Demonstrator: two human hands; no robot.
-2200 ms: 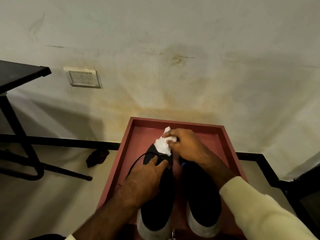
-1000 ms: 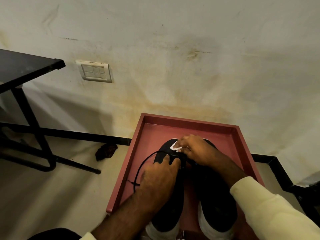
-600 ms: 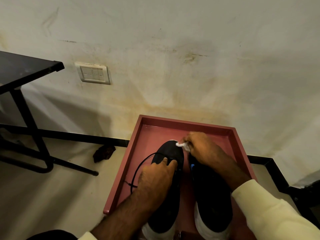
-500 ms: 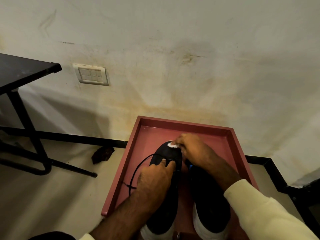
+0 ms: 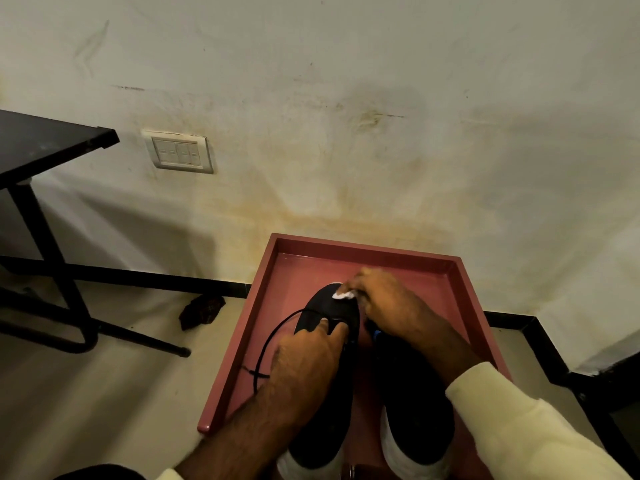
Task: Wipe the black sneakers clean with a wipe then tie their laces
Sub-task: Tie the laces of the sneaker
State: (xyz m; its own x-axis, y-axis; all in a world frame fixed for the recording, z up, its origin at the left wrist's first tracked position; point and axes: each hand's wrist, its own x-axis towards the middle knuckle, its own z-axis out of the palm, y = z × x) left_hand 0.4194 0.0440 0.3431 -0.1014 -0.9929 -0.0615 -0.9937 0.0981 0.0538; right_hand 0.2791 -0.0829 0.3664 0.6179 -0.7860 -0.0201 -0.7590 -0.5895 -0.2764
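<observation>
Right hand (image 5: pixel 388 306) pinches a small bunched white wipe (image 5: pixel 343 293) between thumb & fingertips and presses it on the toe of the left sneaker (image 5: pixel 322 306). Left hand (image 5: pixel 308 358) lies on top of that same shoe, fingers fairly straight, tips pressing down around the lace area. It steadies rather than grips; thumb is hidden, so can't tell if it hooks the side.

Step in hand: the wiping part, at the toe of the left shoe, i.e. early in the job. Neither shoe looks tied. Next move prob. calls for working the wipe back along the upper and sides w/ the left hand bracing, then the same on the right sneaker (image 5: pixel 415 410), and laces after that.

Both sneakers sit side by side in a red tray (image 5: pixel 363 245), toes toward its far edge, white-soled heels at the near edge. The left one is nearer the left wall. A loose black lace (image 5: pixel 270 337) loops out from it across the tray bottom toward the left edge.

Outward: the tray's far edge is close to a stained pale wall (image 5: pixel 346 133), w/ a switch plate (image 5: pixel 178 152) up left. A black table (image 5: pixel 52 140) stands far left, and a small dark scrap (image 5: pixel 201 311) lies on the floor near the tray's far-left corner.
</observation>
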